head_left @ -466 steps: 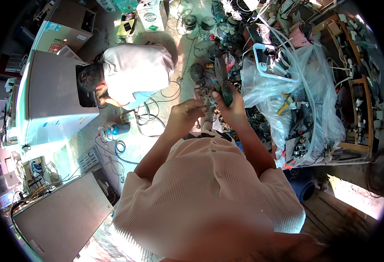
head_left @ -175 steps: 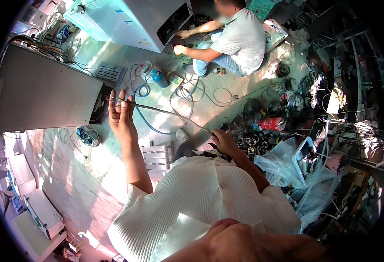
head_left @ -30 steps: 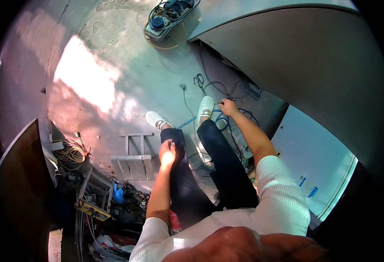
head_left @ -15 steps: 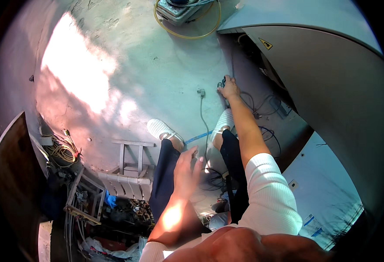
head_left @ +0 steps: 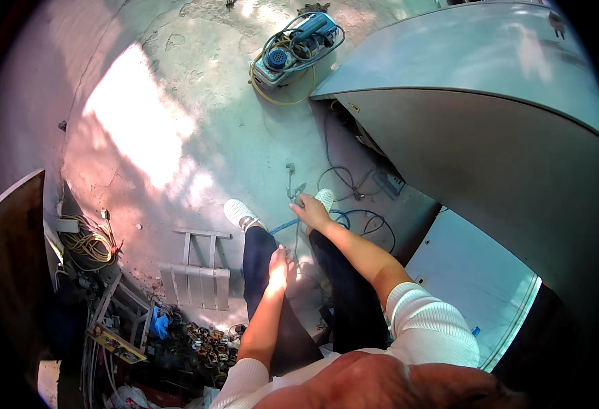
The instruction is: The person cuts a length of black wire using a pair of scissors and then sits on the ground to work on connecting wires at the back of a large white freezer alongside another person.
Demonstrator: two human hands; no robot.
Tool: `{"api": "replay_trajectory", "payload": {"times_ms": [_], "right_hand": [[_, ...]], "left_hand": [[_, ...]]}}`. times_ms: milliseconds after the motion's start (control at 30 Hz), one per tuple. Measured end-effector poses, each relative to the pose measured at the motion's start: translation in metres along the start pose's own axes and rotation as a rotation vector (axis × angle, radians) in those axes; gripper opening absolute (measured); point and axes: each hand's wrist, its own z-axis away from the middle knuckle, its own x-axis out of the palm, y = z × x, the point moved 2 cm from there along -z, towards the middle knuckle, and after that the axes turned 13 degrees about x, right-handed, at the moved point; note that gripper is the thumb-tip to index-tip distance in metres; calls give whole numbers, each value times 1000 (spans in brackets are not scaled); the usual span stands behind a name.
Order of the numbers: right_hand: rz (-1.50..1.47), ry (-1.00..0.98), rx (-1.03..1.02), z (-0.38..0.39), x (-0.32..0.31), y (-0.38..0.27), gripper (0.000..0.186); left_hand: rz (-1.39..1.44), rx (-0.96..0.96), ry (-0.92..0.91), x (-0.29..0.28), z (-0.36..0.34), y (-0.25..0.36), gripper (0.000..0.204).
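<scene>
Your right hand (head_left: 311,213) is closing its fingers on a dark hand tool (head_left: 299,189), only a short part of which is projecting beyond the fingertips; the rest is lying hidden, so its full shape cannot be told. The visible part is appearing narrow and blackish. The tool is sitting above the concrete floor, just near of the grey plug (head_left: 290,166), whose cord is running toward you, and just left of your right shoe (head_left: 325,198). Your left hand (head_left: 279,270) is hanging over the left trouser leg (head_left: 259,255), fingers loosely curled; whether it is holding anything cannot be told. A pale slatted stool (head_left: 195,286) is standing to the left, a grey cabinet (head_left: 476,150) is filling the right, and a compact machine (head_left: 275,60) wrapped in hoses is resting at the far side.

Compared with half a second earlier, your right hand is now occupying a nearer position, just near of the plug instead of to its far right. Your left hand, then blurred with fingers spreading, is now showing them bent.
</scene>
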Motion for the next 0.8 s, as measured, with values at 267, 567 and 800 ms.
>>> {"api": "replay_trajectory", "payload": {"times_ms": [267,567,800], "right_hand": [[59,-453,-576,285,-62,-205,27],[334,187,-1158,329,-139,-446,21],[124,-192,-644,253,-201,-587,34]], "left_hand": [[930,-106,-330,-69,201,170,56],[652,638,-89,-97,274,390,39],[-11,1044,-110,-60,304,596,49]]}}
